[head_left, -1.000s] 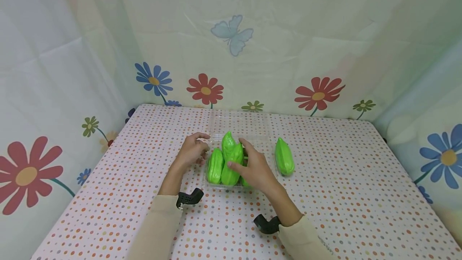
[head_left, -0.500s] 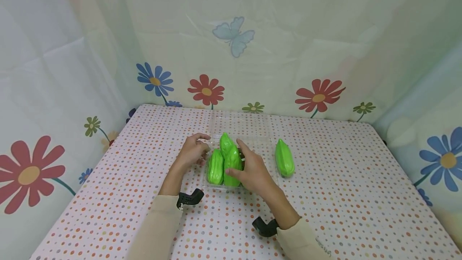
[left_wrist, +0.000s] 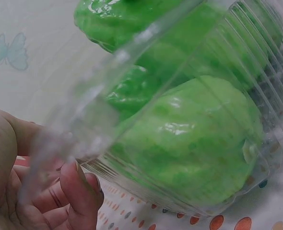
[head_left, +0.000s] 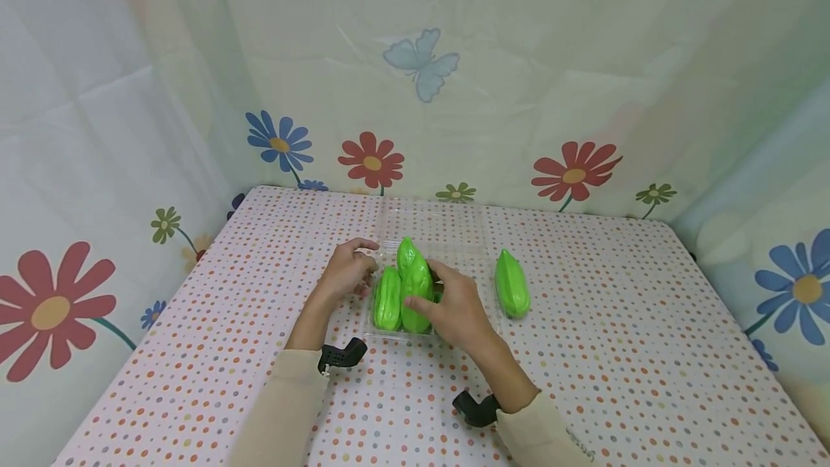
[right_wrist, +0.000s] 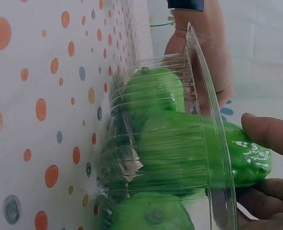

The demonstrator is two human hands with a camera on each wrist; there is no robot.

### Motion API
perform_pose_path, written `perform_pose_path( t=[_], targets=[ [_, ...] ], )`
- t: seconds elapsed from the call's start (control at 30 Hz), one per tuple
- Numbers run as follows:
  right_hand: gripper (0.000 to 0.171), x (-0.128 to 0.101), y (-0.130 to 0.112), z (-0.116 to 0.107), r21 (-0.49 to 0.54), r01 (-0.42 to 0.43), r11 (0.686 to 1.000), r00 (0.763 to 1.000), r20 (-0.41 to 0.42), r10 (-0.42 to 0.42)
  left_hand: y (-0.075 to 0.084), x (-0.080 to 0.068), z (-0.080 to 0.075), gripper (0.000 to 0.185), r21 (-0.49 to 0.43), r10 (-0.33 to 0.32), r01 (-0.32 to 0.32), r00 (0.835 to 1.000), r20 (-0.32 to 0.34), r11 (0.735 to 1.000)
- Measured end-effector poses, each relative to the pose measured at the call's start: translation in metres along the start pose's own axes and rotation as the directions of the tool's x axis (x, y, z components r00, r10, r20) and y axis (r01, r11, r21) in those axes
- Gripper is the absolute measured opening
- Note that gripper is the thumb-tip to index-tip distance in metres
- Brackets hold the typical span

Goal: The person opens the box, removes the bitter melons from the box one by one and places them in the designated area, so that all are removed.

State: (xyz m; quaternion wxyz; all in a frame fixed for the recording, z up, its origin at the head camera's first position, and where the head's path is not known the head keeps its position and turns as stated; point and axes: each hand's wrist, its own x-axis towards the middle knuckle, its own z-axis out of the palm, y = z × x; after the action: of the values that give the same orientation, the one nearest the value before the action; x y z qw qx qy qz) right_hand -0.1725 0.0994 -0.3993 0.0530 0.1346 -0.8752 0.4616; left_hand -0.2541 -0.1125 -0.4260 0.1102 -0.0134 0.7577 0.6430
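A clear ribbed plastic tray point(left_wrist: 213, 72) fills most of the frame, running from the lower left up to the upper right. Inside it lie glossy green gourds: 1 large gourd point(left_wrist: 194, 143) at centre right presses against the wall, a second gourd point(left_wrist: 117, 21) sits at the top. The left hand point(left_wrist: 31, 187) in the lower left corner curls its fingers point(left_wrist: 81, 194) round the tray's rim. Dotted cloth point(left_wrist: 247, 223) shows along the bottom edge.

The head view looks forward and down over the whole desk point(head_left: 583, 352) toward its far edge. Both wrist views sit very close, each facing the clear plastic tray point(left_wrist: 146, 91) from opposite sides; all 3 views share that tray.
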Motion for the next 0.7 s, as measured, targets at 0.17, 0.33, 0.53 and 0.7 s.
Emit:
perform_pose_path(
  t=[0.17,0.33,0.53,0.7],
  targets=[
    [0.066,0.002,0.003,0.001,0.027,0.044,0.999,0.999,-0.004,-0.044,0.015,-0.012,0.001,0.043,0.007,-0.010,0.010,1.000,0.007,1.000],
    [0.068,0.001,0.004,0.000,0.037,0.051,0.998,0.999,0.001,-0.051,0.026,-0.026,0.002,0.043,0.008,0.028,-0.028,1.000,0.008,1.000],
    [0.070,0.001,0.007,-0.006,0.055,0.092,0.994,0.994,-0.058,-0.089,0.019,-0.017,0.001,0.044,-0.001,-0.001,0.001,1.000,0.018,1.000],
    [0.070,0.004,0.011,-0.012,0.041,0.120,0.992,0.986,-0.119,-0.114,0.002,-0.003,-0.001,0.047,-0.008,-0.005,0.005,1.000,0.017,1.000]
  ],
)
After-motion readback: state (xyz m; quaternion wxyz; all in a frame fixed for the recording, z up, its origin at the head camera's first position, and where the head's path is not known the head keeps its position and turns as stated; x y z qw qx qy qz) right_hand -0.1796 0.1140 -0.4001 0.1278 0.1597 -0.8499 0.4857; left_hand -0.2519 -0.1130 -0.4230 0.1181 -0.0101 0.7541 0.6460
